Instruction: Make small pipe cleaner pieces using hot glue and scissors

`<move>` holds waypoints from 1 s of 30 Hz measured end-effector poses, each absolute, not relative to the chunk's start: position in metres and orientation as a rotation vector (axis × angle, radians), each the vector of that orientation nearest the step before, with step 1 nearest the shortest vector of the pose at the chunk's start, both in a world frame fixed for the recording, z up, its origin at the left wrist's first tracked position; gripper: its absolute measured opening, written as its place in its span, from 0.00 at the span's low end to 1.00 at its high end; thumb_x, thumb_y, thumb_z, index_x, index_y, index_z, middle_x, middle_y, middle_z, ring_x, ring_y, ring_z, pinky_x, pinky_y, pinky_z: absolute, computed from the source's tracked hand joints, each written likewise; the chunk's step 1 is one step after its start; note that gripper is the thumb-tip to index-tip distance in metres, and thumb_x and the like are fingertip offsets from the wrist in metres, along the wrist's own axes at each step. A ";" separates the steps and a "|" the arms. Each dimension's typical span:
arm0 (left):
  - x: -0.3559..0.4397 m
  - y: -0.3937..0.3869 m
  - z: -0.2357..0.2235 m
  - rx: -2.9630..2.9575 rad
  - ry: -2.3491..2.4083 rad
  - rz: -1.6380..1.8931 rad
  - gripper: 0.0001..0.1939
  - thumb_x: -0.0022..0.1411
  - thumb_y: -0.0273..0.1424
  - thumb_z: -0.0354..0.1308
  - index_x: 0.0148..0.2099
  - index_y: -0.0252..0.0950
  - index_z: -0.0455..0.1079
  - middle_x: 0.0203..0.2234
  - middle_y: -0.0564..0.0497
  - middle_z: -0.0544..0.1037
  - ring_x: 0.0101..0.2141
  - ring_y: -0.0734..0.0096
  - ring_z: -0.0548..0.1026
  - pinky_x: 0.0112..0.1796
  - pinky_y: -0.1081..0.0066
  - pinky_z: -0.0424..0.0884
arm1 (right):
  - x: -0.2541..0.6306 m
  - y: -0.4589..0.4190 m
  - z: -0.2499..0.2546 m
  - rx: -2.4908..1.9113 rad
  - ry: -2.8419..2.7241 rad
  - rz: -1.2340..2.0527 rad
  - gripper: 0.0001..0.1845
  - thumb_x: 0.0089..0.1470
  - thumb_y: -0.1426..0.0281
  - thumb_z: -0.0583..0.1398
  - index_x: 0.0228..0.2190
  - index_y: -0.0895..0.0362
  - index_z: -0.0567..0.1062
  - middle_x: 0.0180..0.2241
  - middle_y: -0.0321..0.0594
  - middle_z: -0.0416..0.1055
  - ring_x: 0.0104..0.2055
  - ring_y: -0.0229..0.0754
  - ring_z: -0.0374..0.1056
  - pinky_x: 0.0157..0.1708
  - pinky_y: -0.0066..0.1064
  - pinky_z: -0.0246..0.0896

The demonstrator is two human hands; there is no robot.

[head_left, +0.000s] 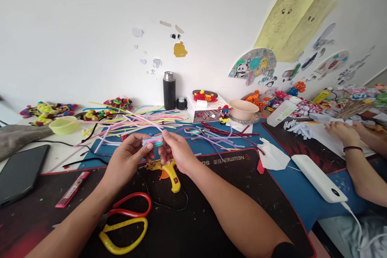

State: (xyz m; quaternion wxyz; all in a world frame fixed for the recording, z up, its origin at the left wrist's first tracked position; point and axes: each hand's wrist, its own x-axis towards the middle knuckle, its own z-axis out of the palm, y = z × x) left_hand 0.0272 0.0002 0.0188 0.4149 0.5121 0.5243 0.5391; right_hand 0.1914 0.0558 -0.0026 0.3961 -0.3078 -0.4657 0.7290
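Observation:
Between both hands, above the black desk mat (217,209), is a small fuzzy piece (153,141) in pink and turquoise stripes, apparently made of pipe cleaners. My left hand (133,153) pinches it from the left, thumb in front. My right hand (177,149) closes at its right end, thumb on top and fingers curled below; the exact contact there is hard to see. Just under my hands lies a yellow hot glue gun (171,175) with an orange trigger. Scissors with red and yellow handles (142,225) rest nearer, partly behind my left forearm.
Loose pipe cleaners (145,119) spread across the back. Behind them stand a black thermos (169,92) and a beige bowl (244,109). A tablet-like device (22,175) and a red packet (72,189) lie left. Right are a white power bank (319,179) and another person's hands (341,133).

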 end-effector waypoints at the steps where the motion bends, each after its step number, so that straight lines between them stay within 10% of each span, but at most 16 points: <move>1: 0.028 0.000 0.018 1.284 1.311 1.351 0.26 0.54 0.53 0.73 0.42 0.40 0.73 0.25 0.54 0.80 0.26 0.63 0.79 0.30 0.65 0.76 | 0.191 0.056 -0.004 -0.778 -1.181 1.858 0.33 0.54 0.37 0.65 0.33 0.55 0.70 0.23 0.31 0.72 0.16 0.34 0.68 0.13 0.24 0.49; 30: 0.026 0.000 0.016 1.342 1.302 1.370 0.26 0.53 0.53 0.72 0.42 0.41 0.71 0.25 0.54 0.79 0.27 0.62 0.78 0.31 0.65 0.75 | 0.191 0.051 0.003 -0.760 -1.190 1.890 0.34 0.51 0.37 0.67 0.31 0.56 0.69 0.22 0.32 0.71 0.16 0.34 0.67 0.14 0.24 0.48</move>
